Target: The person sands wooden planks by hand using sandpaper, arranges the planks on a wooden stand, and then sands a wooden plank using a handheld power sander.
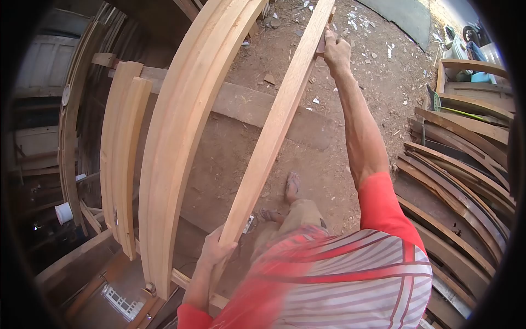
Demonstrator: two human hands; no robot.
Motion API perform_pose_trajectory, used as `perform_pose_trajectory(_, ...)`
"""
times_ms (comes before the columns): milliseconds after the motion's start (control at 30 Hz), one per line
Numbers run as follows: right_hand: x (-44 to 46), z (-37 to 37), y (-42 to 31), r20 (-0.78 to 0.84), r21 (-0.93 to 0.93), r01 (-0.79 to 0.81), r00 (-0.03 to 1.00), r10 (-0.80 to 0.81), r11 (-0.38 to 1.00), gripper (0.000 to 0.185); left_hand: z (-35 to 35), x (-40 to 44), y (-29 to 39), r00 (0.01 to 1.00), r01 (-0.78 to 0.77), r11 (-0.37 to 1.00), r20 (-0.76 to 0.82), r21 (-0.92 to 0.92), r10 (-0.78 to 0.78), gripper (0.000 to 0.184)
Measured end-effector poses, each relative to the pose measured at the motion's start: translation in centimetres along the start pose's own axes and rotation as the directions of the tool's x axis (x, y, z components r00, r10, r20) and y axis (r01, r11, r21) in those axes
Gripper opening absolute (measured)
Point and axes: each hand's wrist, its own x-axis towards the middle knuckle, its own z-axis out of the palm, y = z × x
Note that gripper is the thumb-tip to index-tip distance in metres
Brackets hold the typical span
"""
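Note:
A long, pale wooden plank (278, 118) slants across the middle of the head view, from near my body to the top edge. My left hand (215, 249) is closed round its near end, fingers over the edge. At the far end, with the arm stretched out, my right hand (336, 52) is closed against the plank's right side. A small brown and pinkish piece (321, 48) shows by its fingers; its kind is unclear. To the left rests a wide, curved wooden piece (178, 129) with grooves along it. Beyond it stand shorter curved wooden pieces (121, 142).
A wooden crosspiece (241, 102) runs beneath the curved pieces. Several curved timbers (455, 181) are stacked on the right. Shavings and scraps litter the dirt floor (378, 71). A white cup (63, 213) is at the left, and a white slotted piece (121, 302) lies at lower left.

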Motion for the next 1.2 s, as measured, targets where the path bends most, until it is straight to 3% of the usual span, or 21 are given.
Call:
perform_pose_trajectory(33,2.5,-0.4,-1.7,-0.015,-0.024,0.01,1.0,-0.01,1.0,0.061,0.0,0.0,0.0,1.0,0.001,1.0,-0.002,0.003,-0.001,0.079)
perform_pose_trajectory(100,7.0,0.0,-2.0,0.065,0.085,-0.169,0.984,0.164,0.982,0.063,-0.2,0.3,0.4,0.999,-0.037,0.998,0.002,0.054,0.037,0.079)
perform_pose_trajectory(133,6.8,0.0,-1.1,0.061,0.084,-0.173,0.984,0.168,0.981,0.063,-0.4,0.3,0.8,0.999,-0.036,0.998,0.008,0.056,0.036,0.079)
perform_pose_trajectory(200,5.5,0.4,0.2,-0.044,-0.146,0.02,0.999,-0.027,0.989,0.062,-0.7,0.4,1.5,0.999,0.002,1.0,0.046,0.028,-0.003,0.08)
perform_pose_trajectory(233,2.8,0.0,0.6,0.017,-0.076,0.024,1.0,-0.023,0.997,0.06,-0.8,0.6,1.5,0.999,-0.001,1.0,0.037,0.023,0.0,0.08)
perform_pose_trajectory(300,-1.7,1.2,2.9,-0.116,-0.049,0.262,0.957,-0.266,0.964,0.059,-0.6,0.3,0.9,0.998,-0.047,0.998,0.035,0.039,0.045,0.081)
perform_pose_trajectory(333,-2.0,0.7,2.7,-0.014,-0.022,0.134,0.991,-0.134,0.991,0.057,-0.5,0.3,0.6,0.999,-0.033,0.999,0.033,0.037,0.032,0.081)
perform_pose_trajectory(433,-1.1,-0.3,0.2,0.091,0.02,-0.005,0.996,0.003,1.0,0.056,-0.7,0.3,0.5,0.998,-0.054,0.993,0.029,0.109,0.051,0.081)
perform_pose_trajectory(467,-1.2,0.1,0.5,0.051,0.017,-0.011,0.999,0.01,1.0,0.055,-0.8,0.2,1.0,0.999,-0.02,0.997,0.048,0.076,0.017,0.08)
perform_pose_trajectory(567,-10.8,-0.4,-1.5,-0.025,-0.042,0.029,0.999,-0.03,0.999,0.056,-0.5,0.3,1.3,0.998,-0.011,1.0,0.06,0.023,0.009,0.079)
perform_pose_trajectory(600,-15.7,-0.4,-0.6,0.029,0.091,0.003,1.0,-0.006,0.996,0.058,-0.6,0.4,1.2,0.998,-0.027,1.0,0.055,0.01,0.026,0.078)
perform_pose_trajectory(633,-21.4,-1.2,-0.3,0.146,0.014,-0.073,0.987,0.07,0.997,0.055,-0.7,0.6,1.1,0.998,-0.035,0.999,0.052,0.004,0.034,0.078)
perform_pose_trajectory(667,-27.4,-1.6,-0.4,0.166,0.118,-0.066,0.985,0.046,0.991,0.048,-0.7,0.6,0.8,0.998,-0.028,1.0,0.052,-0.008,0.028,0.078)
perform_pose_trajectory(767,-39.2,-2.2,2.2,0.295,0.171,-0.091,0.955,0.037,0.981,0.043,-0.2,0.5,-0.3,0.998,-0.053,0.998,0.038,-0.043,0.055,0.077)
perform_pose_trajectory(900,-26.9,-1.4,-1.8,0.106,0.17,0.026,0.993,-0.044,0.985,0.038,-0.2,-0.1,-0.5,0.997,-0.078,0.996,0.021,-0.044,0.079,0.077)
perform_pose_trajectory(967,-19.8,-2.7,-5.2,0.042,-0.141,0.288,0.958,-0.285,0.947,0.036,-0.2,0.0,0.2,0.995,-0.101,0.995,0.017,-0.025,0.102,0.075)
perform_pose_trajectory(1000,-18.5,-3.0,-6.7,0.058,-0.317,0.399,0.914,-0.403,0.86,0.034,-0.3,-0.3,0.1,0.994,-0.109,0.994,0.007,-0.01,0.109,0.074)
perform_pose_trajectory(1033,-19.5,-3.1,-7.1,0.064,-0.323,0.408,0.909,-0.411,0.854,0.034,-0.2,-0.5,-0.3,0.994,-0.113,0.993,0.006,-0.022,0.113,0.074)
perform_pose_trajectory(1100,-22.8,-4.2,-8.0,0.475,-0.507,0.611,0.787,-0.395,0.608,0.029,-0.1,-0.1,-0.9,0.989,-0.145,0.988,-0.025,-0.054,0.144,0.065)
perform_pose_trajectory(1167,-29.6,-4.4,-7.7,0.648,-0.425,0.707,0.673,-0.356,0.565,0.032,0.2,0.5,-2.4,0.976,-0.215,0.963,-0.056,-0.159,0.209,0.063)
perform_pose_trajectory(1200,-33.8,-4.5,-6.7,0.727,-0.346,0.799,0.56,-0.397,0.493,0.033,0.4,0.6,-3.3,0.962,-0.27,0.934,-0.095,-0.234,0.255,0.063)
